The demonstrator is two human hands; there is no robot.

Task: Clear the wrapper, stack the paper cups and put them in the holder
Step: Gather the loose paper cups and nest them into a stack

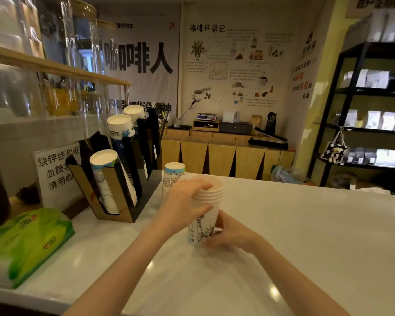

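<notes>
I am holding one nested stack of paper cups (205, 208) upright, mouth up, near the middle of the white tabletop (306, 236). At its top I am counting about five rims sitting one inside the other. My left hand (185, 201) is wrapping the upper part of the stack, its fingers (201, 185) curled over the rims and clenched on the cups. My right hand (230, 233) is gripping the lower, printed part of the same stack from the right, fingers closed around it; I cannot tell whether the bottom is touching the tabletop or just above it.

Just behind the stack, a second stack of cups (174, 179) is standing upside down on the tabletop, apart from my hands.

To the left, the black and brown cup holder (114, 201) is sitting on the tabletop with three stacks leaning in it, bottoms up: one front stack (105, 179) with line drawings, one middle stack (121, 133) with blue print, and one back stack (135, 112), mostly hidden by the dividers.

One white sign (57, 176) with black characters is standing behind the holder to its left. One green tissue pack (30, 242) is lying at the tabletop's near left edge, well apart from the cups.
</notes>
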